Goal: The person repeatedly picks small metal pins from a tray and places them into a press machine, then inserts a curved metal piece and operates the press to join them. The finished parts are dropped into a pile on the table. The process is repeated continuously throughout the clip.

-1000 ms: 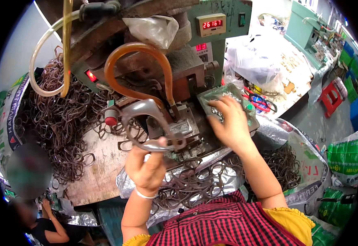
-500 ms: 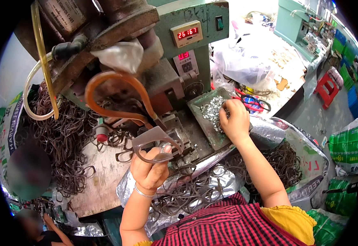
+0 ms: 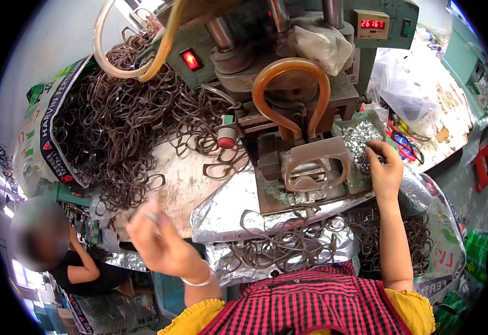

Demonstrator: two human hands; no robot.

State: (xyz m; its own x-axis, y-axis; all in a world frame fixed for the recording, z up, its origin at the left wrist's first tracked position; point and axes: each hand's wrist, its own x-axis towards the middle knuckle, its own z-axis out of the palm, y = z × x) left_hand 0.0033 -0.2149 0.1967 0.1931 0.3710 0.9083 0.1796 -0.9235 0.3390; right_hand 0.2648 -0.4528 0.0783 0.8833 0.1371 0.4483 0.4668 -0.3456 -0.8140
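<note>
Pale, worn wood: recorded across the bare part of the table (image 3: 182,184), left of the press (image 3: 347,92). Noted wrinkled silver foil (image 3: 230,206) along the front edge, with dark loops (image 3: 280,251) strewn over the nearest sheet. At left, found a tall heap of brown loops (image 3: 115,106), spread onto the wood and bordered by a printed white sack (image 3: 45,134). At right, beyond the press, observed a clear plastic bag (image 3: 403,84) on a pale worktop, then grey floor (image 3: 450,201), a red stool (image 3: 485,167) and green sacks (image 3: 481,251).

Located the grey frame (image 3: 317,148) at the press, below the orange hose (image 3: 292,62), well apart from the left grip (image 3: 165,240). Saw the latter raised near the front of the table, fingers curled and blurred; could not tell whether apart, together or clamped on anything. Found the right grip (image 3: 386,173) at the metal chips (image 3: 361,137) in the tray (image 3: 361,181), fingers bent; could not tell whether closed on a chip.

Lost the top of the press beyond the upper edge. Could not make out the contact beneath the frame, nor the chips behind the right fingers. At lower left, saw a person in black (image 3: 82,273), head blurred over.
</note>
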